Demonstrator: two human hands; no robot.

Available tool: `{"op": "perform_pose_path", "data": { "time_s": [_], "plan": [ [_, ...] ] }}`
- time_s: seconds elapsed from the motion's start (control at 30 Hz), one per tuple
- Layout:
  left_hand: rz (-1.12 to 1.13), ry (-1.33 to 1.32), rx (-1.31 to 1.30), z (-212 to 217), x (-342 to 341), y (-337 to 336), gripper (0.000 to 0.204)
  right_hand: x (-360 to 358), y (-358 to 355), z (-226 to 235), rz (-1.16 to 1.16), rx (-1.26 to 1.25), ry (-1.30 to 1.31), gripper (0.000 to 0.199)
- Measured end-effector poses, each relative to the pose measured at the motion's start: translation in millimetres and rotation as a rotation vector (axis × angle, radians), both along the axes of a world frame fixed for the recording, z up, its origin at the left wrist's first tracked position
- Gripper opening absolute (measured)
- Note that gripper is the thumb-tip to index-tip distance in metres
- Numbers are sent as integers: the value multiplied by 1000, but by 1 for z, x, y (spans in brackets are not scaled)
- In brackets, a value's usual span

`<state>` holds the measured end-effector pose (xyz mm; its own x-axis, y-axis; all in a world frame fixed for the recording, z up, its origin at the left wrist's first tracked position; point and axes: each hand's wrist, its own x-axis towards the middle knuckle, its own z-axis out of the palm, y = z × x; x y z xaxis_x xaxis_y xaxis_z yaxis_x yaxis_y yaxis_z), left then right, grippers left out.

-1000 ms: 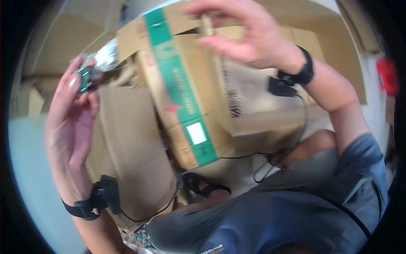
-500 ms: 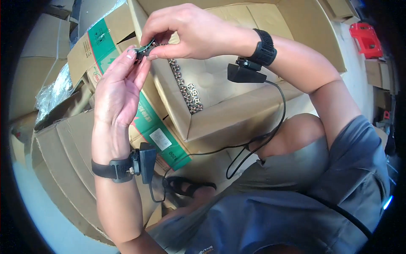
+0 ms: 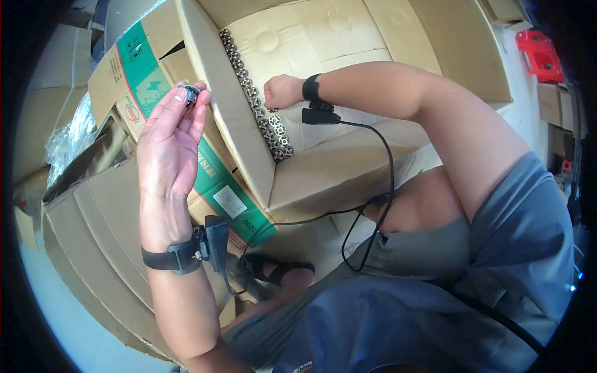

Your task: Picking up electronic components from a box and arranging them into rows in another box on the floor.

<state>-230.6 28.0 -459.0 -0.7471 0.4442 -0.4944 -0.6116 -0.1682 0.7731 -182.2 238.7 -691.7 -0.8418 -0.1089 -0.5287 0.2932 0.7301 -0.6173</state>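
Note:
My left hand (image 3: 171,137) is raised beside the left wall of a cardboard box, palm up. Its thumb and fingertips pinch a small round metal part (image 3: 190,94) with a shiny rim. Inside the box, my right hand (image 3: 283,92) is closed, fingers curled down close to the box floor. The dark edge of a small part shows just under those fingers; whether they grip it is hidden. Several similar round metal parts (image 3: 253,92) with cross-shaped openings line the box's left wall. A short second row (image 3: 279,130) lies beside them toward the near corner.
The open cardboard box (image 3: 336,177) stands in front of me. To its left are a green-and-brown carton (image 3: 214,165), a folded brown carton (image 3: 93,242) and clear plastic wrap (image 3: 78,137). A red plastic object (image 3: 538,57) sits far right. Black cables (image 3: 392,168) run from both wrist devices.
My right hand has left the left hand and moved right and down into the box. The left hand stays raised, now holding a round part alone.

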Motion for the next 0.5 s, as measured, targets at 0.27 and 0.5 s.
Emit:
{"op": "perform_pose_path", "data": {
  "time_s": [0.27, 0.5],
  "plan": [
    [-59, 99, -39, 2, -2, 7, 35, -6, -6, -18, 129, 185, 215, 21],
    [-220, 265, -359, 19, -5, 24, 33, -22, 14, 162, -125, -357, 709, 26]
  ]
}}
